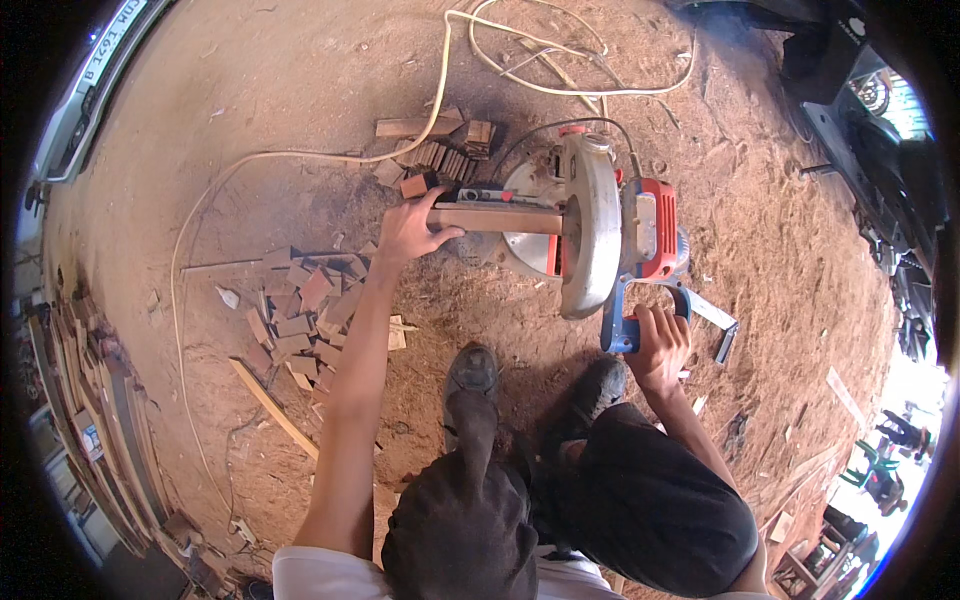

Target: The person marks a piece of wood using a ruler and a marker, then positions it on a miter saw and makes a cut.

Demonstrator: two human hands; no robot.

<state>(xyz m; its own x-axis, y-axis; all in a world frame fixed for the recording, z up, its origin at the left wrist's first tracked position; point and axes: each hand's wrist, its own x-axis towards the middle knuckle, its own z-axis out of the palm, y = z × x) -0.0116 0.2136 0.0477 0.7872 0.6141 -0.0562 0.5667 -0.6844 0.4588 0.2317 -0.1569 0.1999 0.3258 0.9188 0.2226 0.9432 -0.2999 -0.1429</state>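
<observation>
A mitre saw with a pale blade guard [590, 235] and a red motor housing stands on the ground ahead of me. A narrow wooden board [505, 218] lies across its base, with one end at the blade guard. Wrapped round the board's left end is my left hand [405, 230], fingers over the top and thumb along the near side. My right hand [660, 345] is closed on the saw's blue loop handle [614, 318]. The guard hides the blade and the point where it meets the board. A small wood block [418, 185] sits just beyond my left fingers.
Loose wood offcuts [310, 305] are heaped to the left, and stacked small blocks [440, 155] lie behind. A pale cord [300, 154] loops over the dirt. Long wooden strips [95, 430] lie far left. An L-shaped metal piece [715, 315] is beside the handle; a dark motorcycle [835, 140] stands right.
</observation>
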